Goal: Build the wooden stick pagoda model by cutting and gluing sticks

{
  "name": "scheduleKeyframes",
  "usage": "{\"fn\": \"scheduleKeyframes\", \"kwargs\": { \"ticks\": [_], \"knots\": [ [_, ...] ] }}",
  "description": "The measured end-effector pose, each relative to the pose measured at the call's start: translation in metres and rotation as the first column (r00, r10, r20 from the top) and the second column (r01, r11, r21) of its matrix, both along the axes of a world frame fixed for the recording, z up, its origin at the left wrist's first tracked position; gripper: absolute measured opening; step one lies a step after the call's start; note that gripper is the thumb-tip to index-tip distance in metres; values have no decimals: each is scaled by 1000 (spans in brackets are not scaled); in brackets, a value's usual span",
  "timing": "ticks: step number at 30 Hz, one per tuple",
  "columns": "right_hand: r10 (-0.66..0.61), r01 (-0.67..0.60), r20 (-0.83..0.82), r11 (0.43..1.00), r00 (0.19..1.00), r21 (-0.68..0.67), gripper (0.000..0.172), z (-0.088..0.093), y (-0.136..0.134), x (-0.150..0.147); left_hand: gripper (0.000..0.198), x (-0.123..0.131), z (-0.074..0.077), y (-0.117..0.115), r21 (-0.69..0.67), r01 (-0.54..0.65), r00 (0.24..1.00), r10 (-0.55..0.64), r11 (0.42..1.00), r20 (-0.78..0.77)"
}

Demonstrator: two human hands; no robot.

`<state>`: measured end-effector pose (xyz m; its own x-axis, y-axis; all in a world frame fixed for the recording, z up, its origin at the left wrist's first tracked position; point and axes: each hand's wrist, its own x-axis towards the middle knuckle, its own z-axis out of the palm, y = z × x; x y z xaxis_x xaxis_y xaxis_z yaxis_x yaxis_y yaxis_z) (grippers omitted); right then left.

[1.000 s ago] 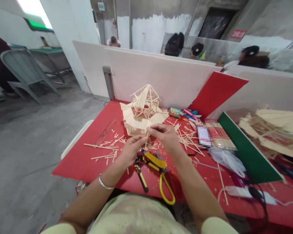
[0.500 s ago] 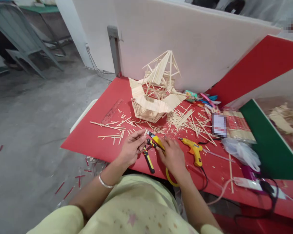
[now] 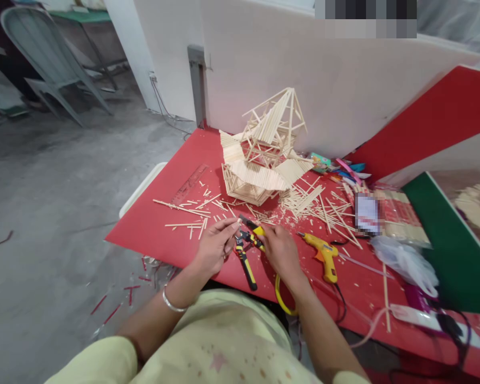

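My left hand (image 3: 216,244) pinches a small piece of wooden stick (image 3: 239,220) near the table's front edge. In my right hand (image 3: 280,249) is a yellow utility knife (image 3: 259,230), its dark blade beside the stick piece. Black-and-yellow pliers (image 3: 246,262) lie on the red tabletop (image 3: 144,229) between and below my hands. Behind them stands a model made of wooden sticks (image 3: 264,154), with a pointed frame on top and slatted panels around it. Cut sticks (image 3: 304,200) lie scattered around its base.
A yellow glue gun (image 3: 323,255) lies right of my right hand, its cable running off the front edge. Further right are a phone (image 3: 367,213), packed sticks (image 3: 402,216), a plastic bag (image 3: 404,261) and a power strip (image 3: 416,316). A clear ruler (image 3: 190,182) lies left.
The whole view has shifted a little, so the table's things appear slightly further right. The knife has turned somewhat in my right hand and shows less of its yellow body. Both holds stay.
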<state>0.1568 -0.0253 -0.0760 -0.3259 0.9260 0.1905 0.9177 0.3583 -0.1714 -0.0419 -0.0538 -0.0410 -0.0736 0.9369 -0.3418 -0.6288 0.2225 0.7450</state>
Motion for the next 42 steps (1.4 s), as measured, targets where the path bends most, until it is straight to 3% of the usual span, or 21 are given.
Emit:
{"fn": "scheduleKeyframes", "kwargs": {
  "ticks": [3,9,19,29,36,42],
  "knots": [
    [-10,16,-142,999,990,47,39,10,-4,-1,36,-1,-4,3,-3,-26,999,26,1000,-21],
    [206,-225,-392,974,896,-3,32,44,-23,-4,35,1,-6,7,-1,-21,1000,21,1000,-24],
    [191,-212,-368,977,910,-17,35,51,-20,-1,31,3,13,2,21,71,997,-71,997,-17],
    [176,-169,-246,984,953,51,48,54,-26,-4,32,4,1,-3,60,60,995,-55,996,-86],
    [199,-191,-253,980,947,56,42,53,-27,-3,29,5,1,-4,46,58,995,-54,997,-78],
    [221,-199,-205,972,954,122,43,53,-30,-6,20,7,-1,-5,97,-44,990,57,994,-128]
  ]
}}
